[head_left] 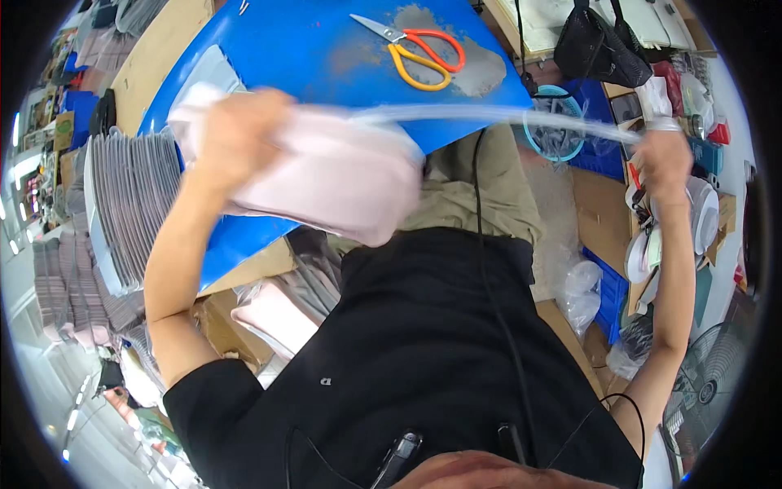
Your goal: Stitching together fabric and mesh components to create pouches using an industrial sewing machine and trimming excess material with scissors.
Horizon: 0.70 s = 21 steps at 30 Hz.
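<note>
While the nearer left hand (243, 138) grips the pale pink fabric piece (346, 179), its long axis running rightward from that hand, the right hand (664, 161), well apart, clasps a translucent strip (489, 113) reaching toward the piece.

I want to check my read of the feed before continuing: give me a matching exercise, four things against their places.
Things:
1. Pale pink flat fabric piece
2. Thin whitish translucent strip
3. Metal-bladed scissors with orange and yellow handles
4. Light-blue round openwork basket

Places:
A. Lying on the blue tabletop
B. Off the tabletop's right side
C. In the left hand
D. Running out to the right hand

Pairs: 1-C, 2-D, 3-A, 4-B
</note>
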Motion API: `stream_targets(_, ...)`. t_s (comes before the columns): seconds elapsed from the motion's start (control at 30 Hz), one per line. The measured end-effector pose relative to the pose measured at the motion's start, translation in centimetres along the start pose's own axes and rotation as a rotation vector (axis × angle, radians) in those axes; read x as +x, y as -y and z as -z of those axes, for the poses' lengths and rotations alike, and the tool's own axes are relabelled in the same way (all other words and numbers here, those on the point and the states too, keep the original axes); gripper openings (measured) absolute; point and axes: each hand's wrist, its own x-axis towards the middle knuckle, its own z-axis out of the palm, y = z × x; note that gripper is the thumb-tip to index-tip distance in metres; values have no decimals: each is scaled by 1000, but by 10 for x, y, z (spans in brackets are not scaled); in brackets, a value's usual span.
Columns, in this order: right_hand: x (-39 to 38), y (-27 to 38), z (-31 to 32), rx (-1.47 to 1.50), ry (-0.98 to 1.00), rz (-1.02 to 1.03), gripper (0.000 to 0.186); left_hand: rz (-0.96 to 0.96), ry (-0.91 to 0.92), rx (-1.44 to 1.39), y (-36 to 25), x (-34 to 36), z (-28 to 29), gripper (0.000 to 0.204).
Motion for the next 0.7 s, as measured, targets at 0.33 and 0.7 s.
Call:
stream_targets(0.33,-116,22,-17,2265,-169,-1021,39,461,-217,144,47,-66,-57,51)
stream_targets(0.7,14,19,53,60,-260,-282,24,-157,317,-227,-29,70,-80,27)
